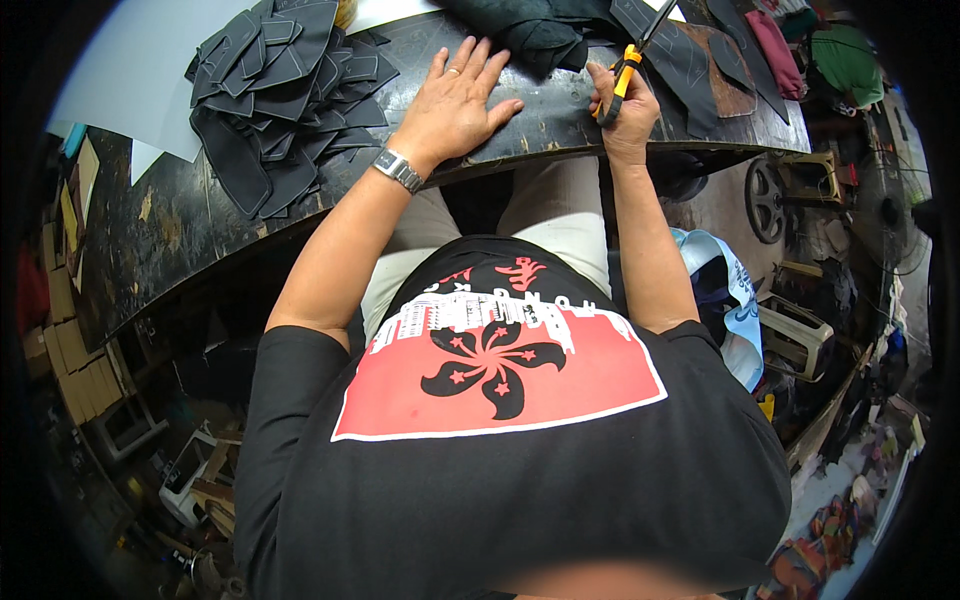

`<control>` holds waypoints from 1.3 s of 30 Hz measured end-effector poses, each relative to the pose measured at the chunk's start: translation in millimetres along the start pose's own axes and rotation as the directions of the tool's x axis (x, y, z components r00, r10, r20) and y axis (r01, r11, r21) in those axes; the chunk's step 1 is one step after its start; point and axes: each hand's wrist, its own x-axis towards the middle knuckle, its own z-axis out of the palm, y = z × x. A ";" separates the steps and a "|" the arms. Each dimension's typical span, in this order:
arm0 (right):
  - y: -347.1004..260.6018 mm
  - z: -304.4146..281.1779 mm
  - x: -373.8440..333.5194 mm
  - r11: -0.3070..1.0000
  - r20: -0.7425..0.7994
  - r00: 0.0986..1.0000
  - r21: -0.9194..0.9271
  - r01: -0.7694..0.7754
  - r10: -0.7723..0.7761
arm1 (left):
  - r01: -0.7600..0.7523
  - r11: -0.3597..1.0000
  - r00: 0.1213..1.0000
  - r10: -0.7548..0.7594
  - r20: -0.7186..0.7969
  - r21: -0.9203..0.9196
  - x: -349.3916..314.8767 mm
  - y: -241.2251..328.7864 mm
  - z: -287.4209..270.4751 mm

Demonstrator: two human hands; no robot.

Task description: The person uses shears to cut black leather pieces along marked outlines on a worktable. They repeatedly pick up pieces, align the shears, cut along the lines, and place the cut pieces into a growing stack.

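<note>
My left hand point(455, 110) lies flat on the dark worktable point(180, 225), fingers spread, with a watch on the wrist. Its fingertips come close to a crumpled piece of black leather-like material point(545, 40) at the far edge of the view. In my right hand point(635, 115) are scissors point(627, 72) with yellow and black handles, their blades pointing away and to the right. Left of my left hand is a loose pile of cut black pieces point(270, 95) with pale outlines. More flat black pieces point(683, 75) lie to the right of the scissors.
A brown sheet point(735, 100) lies under the right-hand pieces. Pink point(775, 55) and green point(845, 65) bundles are at the far right. A large white sheet point(130, 70) covers the far left. Beside me on the right stand a pale stool point(795, 335) and a black handwheel point(765, 200).
</note>
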 end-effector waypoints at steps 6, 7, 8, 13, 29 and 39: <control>1.3 0.7 0.6 1.000 -0.004 1.000 -0.003 -0.003 0.003 | -0.033 0.998 0.999 0.035 0.040 -0.056 -13.6 13.9 -7.7; 0.9 0.6 0.3 1.000 -0.002 1.000 0.000 -0.008 0.008 | -0.036 0.998 0.997 0.039 0.059 -0.057 -15.8 16.5 -9.0; 0.3 0.5 0.1 1.000 0.000 1.000 0.000 -0.004 0.004 | -0.044 0.997 0.997 0.047 0.062 -0.059 -18.1 19.4 -10.3; -3.7 0.8 -0.7 1.000 -0.004 1.000 -0.023 -0.020 0.020 | -0.085 0.990 0.992 0.095 0.084 -0.112 -28.2 31.5 -21.0; -1.0 0.4 1.3 0.992 -0.023 0.994 0.063 -0.109 0.111 | 0.020 0.707 0.998 -0.062 -0.033 -0.707 47.1 13.8 -50.9; 6.4 -4.9 1.6 0.999 0.022 0.999 -0.017 -0.038 0.038 | 0.348 0.933 0.935 -0.352 -0.031 -0.094 154.9 4.5 7.6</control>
